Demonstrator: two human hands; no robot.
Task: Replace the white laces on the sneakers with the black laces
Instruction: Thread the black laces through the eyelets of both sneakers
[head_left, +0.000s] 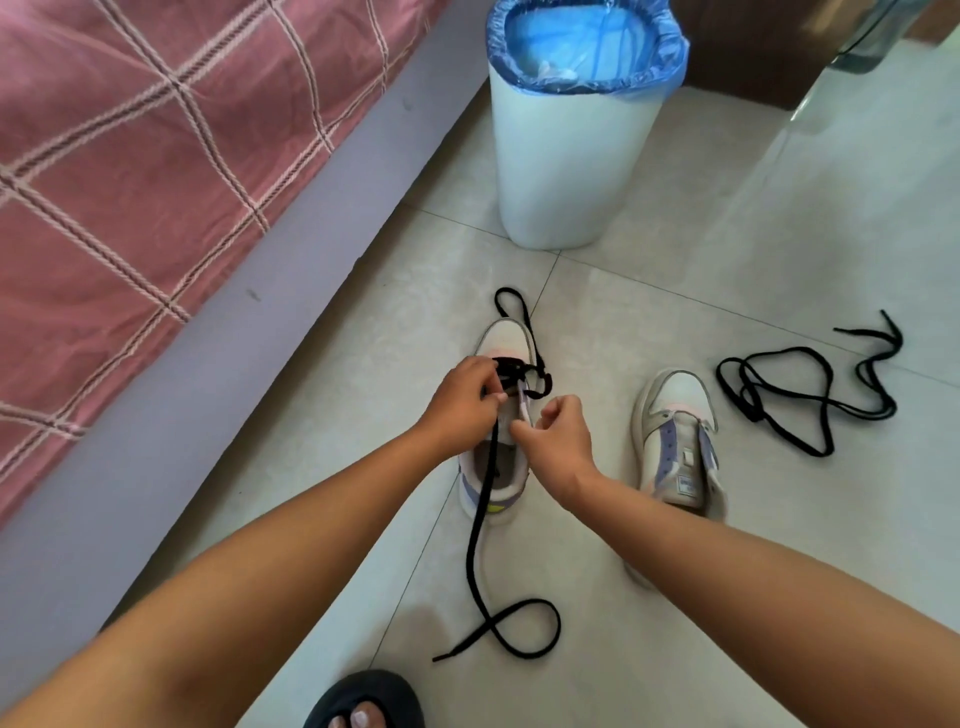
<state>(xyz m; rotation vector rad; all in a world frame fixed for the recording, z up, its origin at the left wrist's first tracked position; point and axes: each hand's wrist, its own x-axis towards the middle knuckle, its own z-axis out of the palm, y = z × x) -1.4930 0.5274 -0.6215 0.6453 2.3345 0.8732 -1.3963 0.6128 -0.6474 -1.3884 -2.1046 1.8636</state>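
Two white sneakers stand on the tiled floor. The left sneaker (506, 338) has a black lace (480, 525) threaded through its front eyelets, with one end trailing toward me in a loop and the other curling past the toe. My left hand (462, 402) pinches the lace at the eyelets. My right hand (558, 434) grips the sneaker's right eyelet flap with curled fingers. The right sneaker (678, 441) stands unlaced, apart from both hands. A second black lace (800, 395) lies loose on the floor to its right.
A white bin (566, 171) with a blue liner stands just beyond the sneakers. A bed with a pink checked cover (156, 145) and grey frame runs along the left. My foot in a dark slipper (366, 701) is at the bottom edge.
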